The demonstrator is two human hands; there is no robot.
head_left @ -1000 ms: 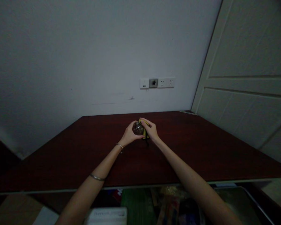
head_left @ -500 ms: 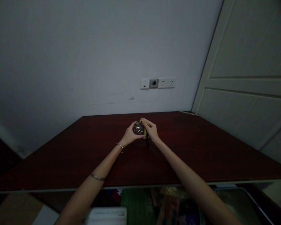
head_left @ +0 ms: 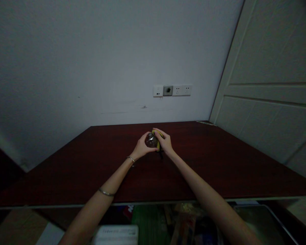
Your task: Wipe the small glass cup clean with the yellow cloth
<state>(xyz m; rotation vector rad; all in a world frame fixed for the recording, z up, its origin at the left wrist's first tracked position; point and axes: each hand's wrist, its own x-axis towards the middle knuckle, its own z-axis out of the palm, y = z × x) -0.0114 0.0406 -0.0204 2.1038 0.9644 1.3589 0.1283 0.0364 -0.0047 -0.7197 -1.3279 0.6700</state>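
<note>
Both my hands meet over the middle of a dark red-brown table point(head_left: 219, 166). My left hand point(head_left: 140, 148) is wrapped round a small shiny dark round object point(head_left: 151, 140). My right hand point(head_left: 165, 143) is closed on a yellow piece point(head_left: 157, 144) pressed against that object's right side. A short dark strap or cord point(head_left: 160, 154) hangs from it onto the table. The dim light hides what the object is.
A white wall with a row of sockets point(head_left: 172, 90) rises behind the table, and a pale panelled door point(head_left: 270, 85) stands at the right. Below the table's front edge lie a white box point(head_left: 117, 234), a green item point(head_left: 149, 224) and a grey tray point(head_left: 260, 221).
</note>
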